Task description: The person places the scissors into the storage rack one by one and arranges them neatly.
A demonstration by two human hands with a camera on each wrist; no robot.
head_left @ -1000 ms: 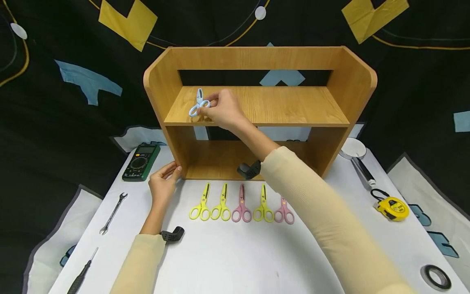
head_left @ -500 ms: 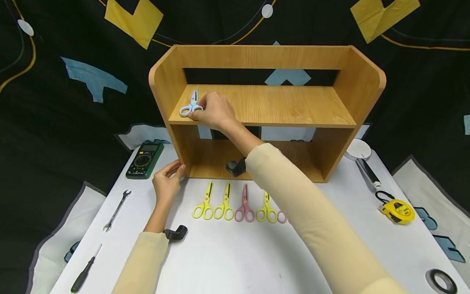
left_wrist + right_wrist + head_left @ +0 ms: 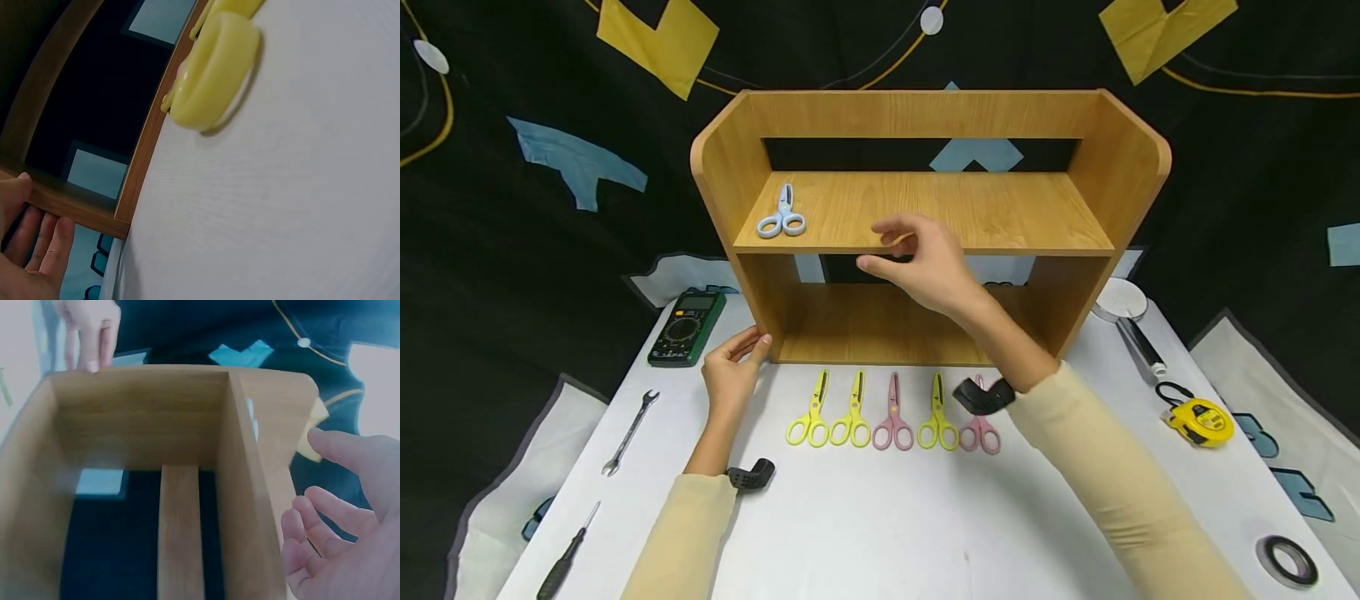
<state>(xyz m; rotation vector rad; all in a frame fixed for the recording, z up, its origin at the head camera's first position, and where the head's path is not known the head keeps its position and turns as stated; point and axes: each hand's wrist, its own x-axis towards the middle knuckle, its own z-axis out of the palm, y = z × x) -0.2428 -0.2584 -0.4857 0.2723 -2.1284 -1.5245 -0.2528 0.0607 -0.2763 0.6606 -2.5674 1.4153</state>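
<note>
Blue-handled scissors [image 3: 786, 206] lie at the left end of the upper board of a wooden shelf [image 3: 925, 240]. My right hand [image 3: 928, 260] hovers in front of that board, right of the blue scissors, thumb and fingers apart with nothing between them. With thumb and fingers on either side, my left hand [image 3: 730, 382] grips the lower front edge of the shelf's left side panel [image 3: 75, 209]. Before the shelf lies a row of several scissors, among them yellow scissors [image 3: 816, 410] at the left end, pink scissors [image 3: 893, 410] mid-row, and pink scissors [image 3: 981, 432] partly behind the right wrist camera.
Left on the white table [image 3: 865, 525] are a multimeter [image 3: 687, 329], a wrench [image 3: 630, 433] and a screwdriver [image 3: 567, 557]. A magnifying glass [image 3: 1141, 343], a tape measure [image 3: 1202, 422] and a tape roll [image 3: 1270, 560] lie on the right.
My right hand set the blue scissors down on the upper board, let go, and moved right and toward me. My left hand kept its place on the side panel.
</note>
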